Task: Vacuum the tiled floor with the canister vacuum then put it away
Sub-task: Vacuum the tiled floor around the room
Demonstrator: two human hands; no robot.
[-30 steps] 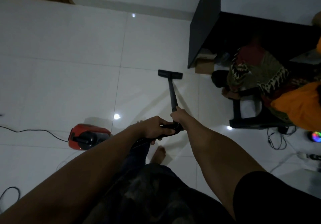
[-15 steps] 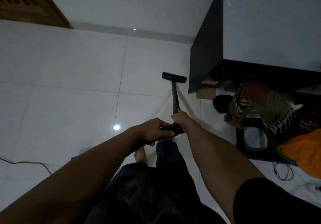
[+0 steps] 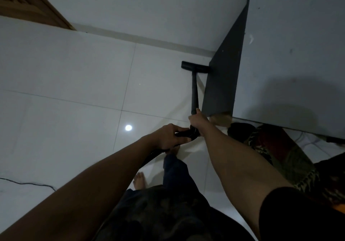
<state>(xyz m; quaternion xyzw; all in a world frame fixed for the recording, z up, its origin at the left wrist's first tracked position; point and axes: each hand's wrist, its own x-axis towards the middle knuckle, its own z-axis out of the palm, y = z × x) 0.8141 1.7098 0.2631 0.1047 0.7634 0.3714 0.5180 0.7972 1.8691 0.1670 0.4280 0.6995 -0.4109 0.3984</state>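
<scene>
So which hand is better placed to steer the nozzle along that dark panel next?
Right, probably. The right hand grips the rigid tube itself, beside the dark panel the nozzle sits by; the left hand only holds the flexible hose behind.

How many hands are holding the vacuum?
2. The left hand grips the black hose, nearer the body. The right hand grips the wand just ahead of it. No other hand shows.
</scene>
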